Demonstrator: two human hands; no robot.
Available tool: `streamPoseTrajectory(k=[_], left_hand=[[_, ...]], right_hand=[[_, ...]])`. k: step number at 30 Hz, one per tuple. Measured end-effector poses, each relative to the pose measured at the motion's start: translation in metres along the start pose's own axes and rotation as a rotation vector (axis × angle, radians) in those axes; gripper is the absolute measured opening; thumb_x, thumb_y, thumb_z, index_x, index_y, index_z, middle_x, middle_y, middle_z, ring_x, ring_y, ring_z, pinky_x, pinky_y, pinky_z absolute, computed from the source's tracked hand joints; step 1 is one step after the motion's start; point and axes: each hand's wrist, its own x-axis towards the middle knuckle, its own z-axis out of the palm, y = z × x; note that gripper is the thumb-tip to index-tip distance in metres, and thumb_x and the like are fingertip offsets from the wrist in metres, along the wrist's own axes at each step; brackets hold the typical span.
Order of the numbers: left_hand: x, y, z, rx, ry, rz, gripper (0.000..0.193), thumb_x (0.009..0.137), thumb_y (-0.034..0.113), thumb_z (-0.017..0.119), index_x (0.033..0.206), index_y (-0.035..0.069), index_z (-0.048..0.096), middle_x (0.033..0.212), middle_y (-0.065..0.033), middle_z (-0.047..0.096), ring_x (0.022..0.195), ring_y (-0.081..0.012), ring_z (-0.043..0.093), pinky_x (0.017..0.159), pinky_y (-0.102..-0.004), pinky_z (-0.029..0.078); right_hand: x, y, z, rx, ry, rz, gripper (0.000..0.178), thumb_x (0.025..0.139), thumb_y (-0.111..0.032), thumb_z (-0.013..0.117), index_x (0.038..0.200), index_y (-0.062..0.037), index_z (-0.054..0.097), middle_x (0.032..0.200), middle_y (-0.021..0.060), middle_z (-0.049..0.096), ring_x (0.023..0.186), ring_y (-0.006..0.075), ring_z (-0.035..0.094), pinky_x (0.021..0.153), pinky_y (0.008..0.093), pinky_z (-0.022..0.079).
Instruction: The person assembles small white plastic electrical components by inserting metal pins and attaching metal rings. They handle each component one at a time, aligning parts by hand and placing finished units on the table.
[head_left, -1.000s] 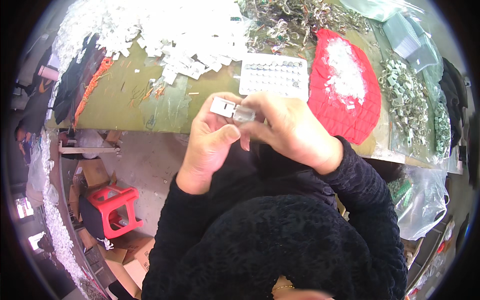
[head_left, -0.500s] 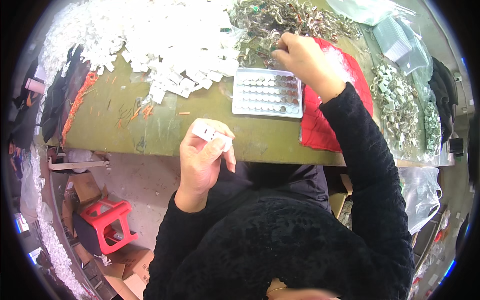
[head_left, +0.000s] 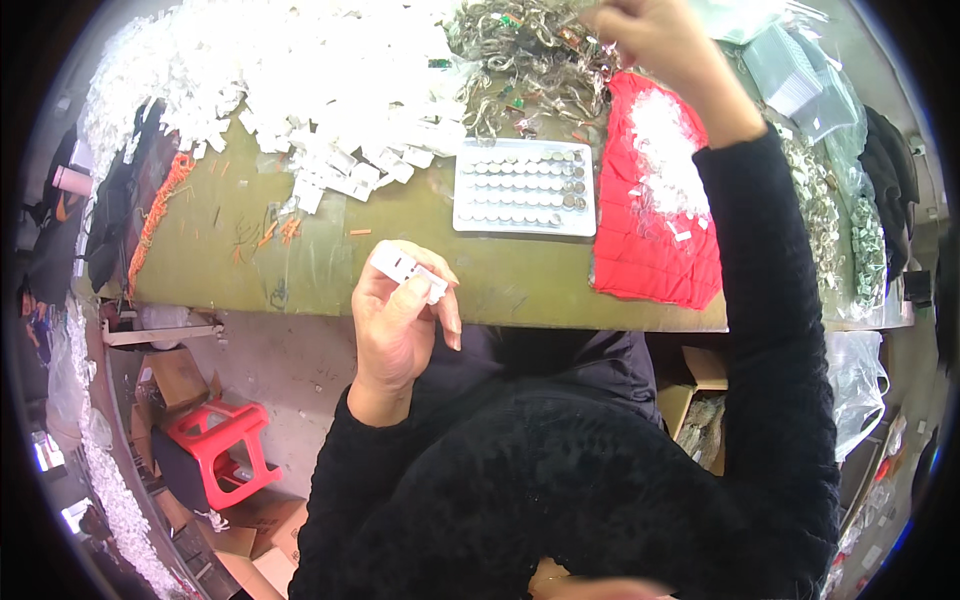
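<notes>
A small oblong white plastic casing (head_left: 408, 272) with dark slots is held between the thumb and fingers of my left hand (head_left: 388, 325), in front of the table's near edge. My right hand (head_left: 650, 35) reaches far over the table at the top edge of the view, above the right end of a tangled pile of wires and small green circuit boards (head_left: 530, 70). Its fingers are bent but blurred and partly at the picture's edge, so what they hold, if anything, does not show. A clear tray (head_left: 462, 215) of round silvery button cells in rows sits between my hands.
A large heap of white plastic pieces (head_left: 345, 100) covers the table's far left. Right of the tray lies a red quilted cloth (head_left: 660, 265) with small clear pieces on it. More wired parts (head_left: 815, 195) and stacked clear trays (head_left: 790, 80) are farther right. A red stool (head_left: 225, 450) stands at lower left.
My right hand has moved up and to the right, away from above the tray's far edge, uncovering the red cloth. My left hand keeps the casing, shifted slightly left.
</notes>
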Motion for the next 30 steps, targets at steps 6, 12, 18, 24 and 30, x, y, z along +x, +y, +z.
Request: streamPoseTrajectory(k=[6, 12, 18, 24, 30], left_hand=[[0.006, 0.007, 0.009, -0.126, 0.007, -0.054, 0.014, 0.094, 0.012, 0.052, 0.104, 0.002, 0.051, 0.09, -0.0157, 0.058, 0.046, -0.0191, 0.05, 0.034, -0.0281, 0.044], [0.019, 0.016, 0.047, 0.183, 0.048, 0.076, 0.023, 0.094, 0.005, 0.056, 0.117, 0.0, 0.056, 0.068, -0.003, 0.053, 0.046, -0.0077, 0.045, 0.036, -0.0222, 0.032], [0.049, 0.021, 0.08, 0.82, 0.138, 0.273, 0.025, 0.09, 0.005, 0.063, 0.114, -0.001, 0.064, 0.077, -0.0051, 0.061, 0.063, -0.0114, 0.055, 0.058, -0.0252, 0.045], [0.018, 0.01, 0.098, 1.012, 0.084, 0.314, 0.017, 0.091, 0.01, 0.066, 0.103, -0.002, 0.07, 0.083, -0.0059, 0.067, 0.068, -0.0075, 0.057, 0.061, -0.023, 0.044], [-0.011, -0.016, 0.108, 0.535, 0.169, 0.186, 0.014, 0.095, 0.006, 0.062, 0.105, 0.0, 0.07, 0.07, 0.0031, 0.059, 0.053, -0.0022, 0.044, 0.046, -0.02, 0.032]], right_hand=[[-0.023, -0.01, -0.019, 0.114, -0.039, 0.116, 0.019, 0.087, -0.017, 0.065, 0.084, 0.001, 0.07, 0.072, 0.0074, 0.07, 0.062, 0.0157, 0.063, 0.058, 0.0304, 0.049], [-0.06, -0.027, -0.01, 0.3, -0.23, -0.084, 0.017, 0.094, -0.018, 0.066, 0.094, -0.001, 0.066, 0.073, -0.0016, 0.06, 0.064, 0.0044, 0.056, 0.058, 0.0212, 0.045], [-0.087, -0.049, -0.009, 0.271, -0.263, -0.128, 0.016, 0.093, -0.017, 0.067, 0.094, -0.0012, 0.064, 0.072, -0.002, 0.059, 0.065, 0.0043, 0.055, 0.059, 0.0207, 0.045], [-0.126, -0.052, -0.004, 0.447, -0.214, -0.161, 0.017, 0.091, -0.014, 0.07, 0.099, -0.0008, 0.063, 0.08, -0.0012, 0.061, 0.072, 0.0059, 0.058, 0.067, 0.021, 0.048], [-0.179, -0.067, 0.055, 0.936, 0.194, 0.085, 0.021, 0.092, -0.017, 0.069, 0.104, -0.0009, 0.066, 0.096, 0.0037, 0.069, 0.085, 0.0097, 0.063, 0.076, 0.0251, 0.051]])
